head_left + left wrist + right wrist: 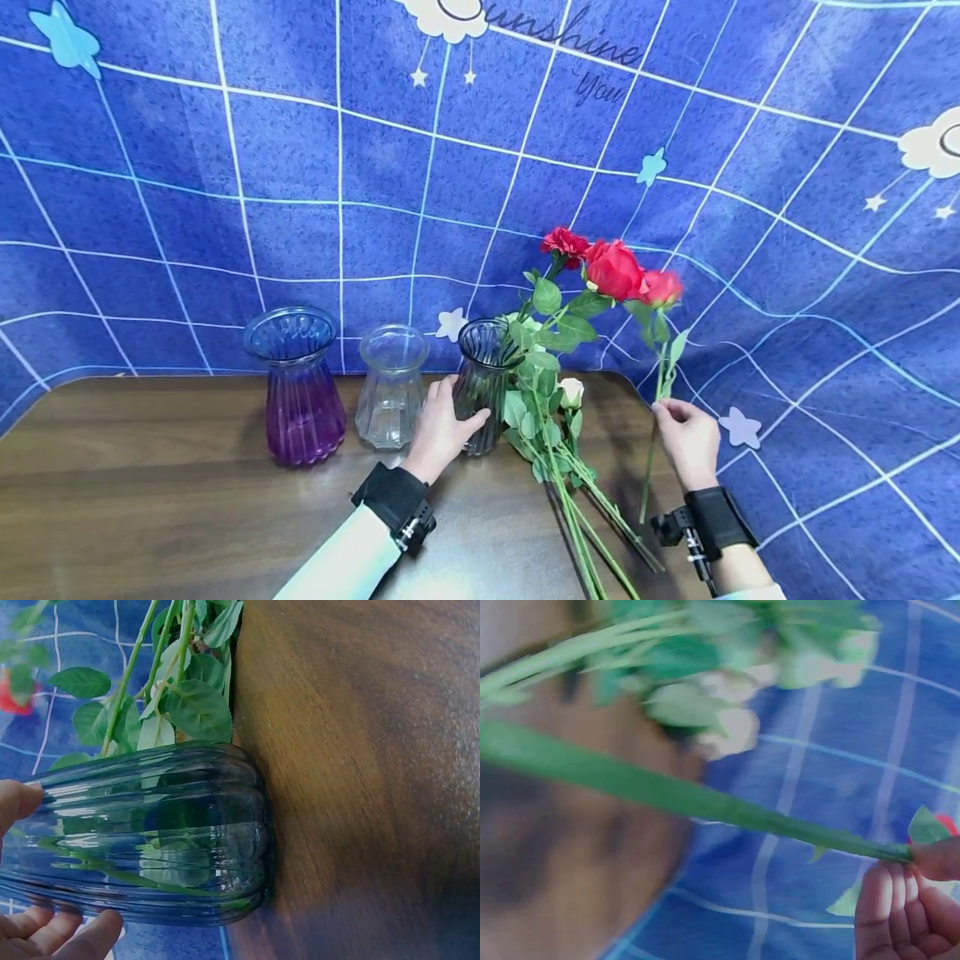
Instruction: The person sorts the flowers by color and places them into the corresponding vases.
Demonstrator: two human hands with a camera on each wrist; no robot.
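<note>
My left hand holds the dark grey ribbed glass vase, thumb on one side and fingers on the other. The left wrist view shows this vase from the side, green leaves visible through the glass. Off to the right, my right hand pinches the thin green stem of a red artificial rose, its bloom upward. From close up, the right wrist view has the stem between thumb and fingers.
A clear glass vase and a blue-purple vase stand to the left. Right of the grey vase are more flowers: a large red bloom, a red carnation and a white rose. Their long stems reach the table's front.
</note>
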